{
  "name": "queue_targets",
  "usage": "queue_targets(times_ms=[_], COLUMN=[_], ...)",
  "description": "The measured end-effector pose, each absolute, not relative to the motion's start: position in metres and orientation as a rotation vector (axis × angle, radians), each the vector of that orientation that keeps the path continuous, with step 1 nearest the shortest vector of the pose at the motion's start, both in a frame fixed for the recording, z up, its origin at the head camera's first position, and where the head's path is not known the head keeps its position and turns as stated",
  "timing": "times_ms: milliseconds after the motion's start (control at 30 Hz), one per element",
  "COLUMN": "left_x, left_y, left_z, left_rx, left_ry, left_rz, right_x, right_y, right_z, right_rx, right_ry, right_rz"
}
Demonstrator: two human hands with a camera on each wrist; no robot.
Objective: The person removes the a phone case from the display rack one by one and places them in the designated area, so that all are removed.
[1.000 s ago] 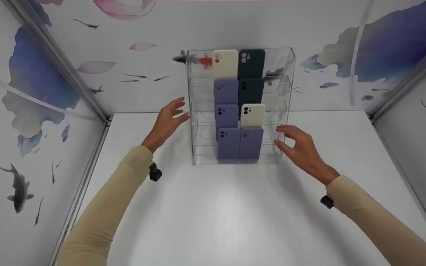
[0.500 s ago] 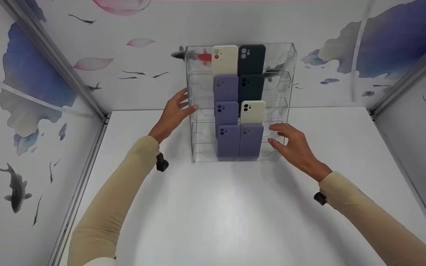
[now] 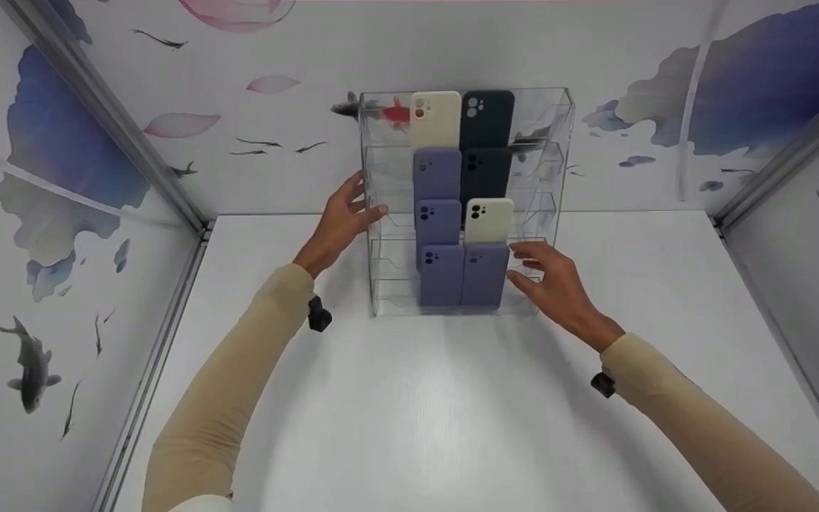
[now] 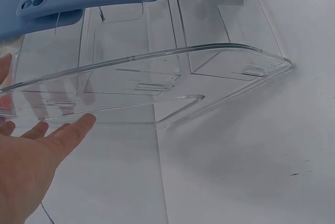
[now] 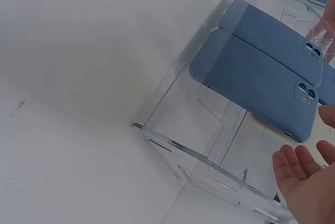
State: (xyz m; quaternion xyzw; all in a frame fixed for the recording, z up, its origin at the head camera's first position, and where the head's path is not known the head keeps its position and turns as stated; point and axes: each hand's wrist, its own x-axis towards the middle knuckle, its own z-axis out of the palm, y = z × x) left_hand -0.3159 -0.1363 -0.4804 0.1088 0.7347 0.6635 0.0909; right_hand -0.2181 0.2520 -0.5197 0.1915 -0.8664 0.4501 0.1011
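Observation:
A clear acrylic tiered rack (image 3: 389, 299) stands on the table, bearing several upright phone cases in two columns. My left hand (image 3: 338, 226) holds the rack's left side panel, thumb in front and fingers along the outside. In the left wrist view those fingers (image 4: 78, 130) lie against the clear panel (image 4: 172, 54). The right hand (image 3: 550, 281) reaches over the rack's right part, fingers loosely bent and fingertips at the right edge of the front lavender phone case (image 3: 484, 277). In the right wrist view that phone case (image 5: 251, 82) lies just beyond the fingertips, with a gap between.
Another lavender phone case (image 3: 441, 277) stands beside it at the front. Behind are lavender phone cases, a cream phone case (image 3: 489, 219), and at the top a cream case (image 3: 435, 117) and a dark green case (image 3: 488, 117). A white table (image 3: 424, 398) spreads before the rack; printed walls enclose it.
My left hand has come right and taken hold of the rack's side panel. The right hand has moved left, from beside the rack to the front lavender case's edge.

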Motion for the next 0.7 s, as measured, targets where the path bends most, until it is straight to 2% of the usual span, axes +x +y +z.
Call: queue_targets(times_ms=[367,700], left_x=[-0.314,-0.315], left_y=[-0.133,-0.135], left_z=[-0.488,-0.491], left_rx=[0.297,0.292], left_ry=[2.142,2.090], left_rz=[2.025,2.063], right_x=[-0.222,-0.226], right_y=[0.244,0.241], right_z=[-0.528,-0.529], right_rx=[0.481,0.509], right_ry=[-2.578,-2.524], right_rz=[1.362,1.367])
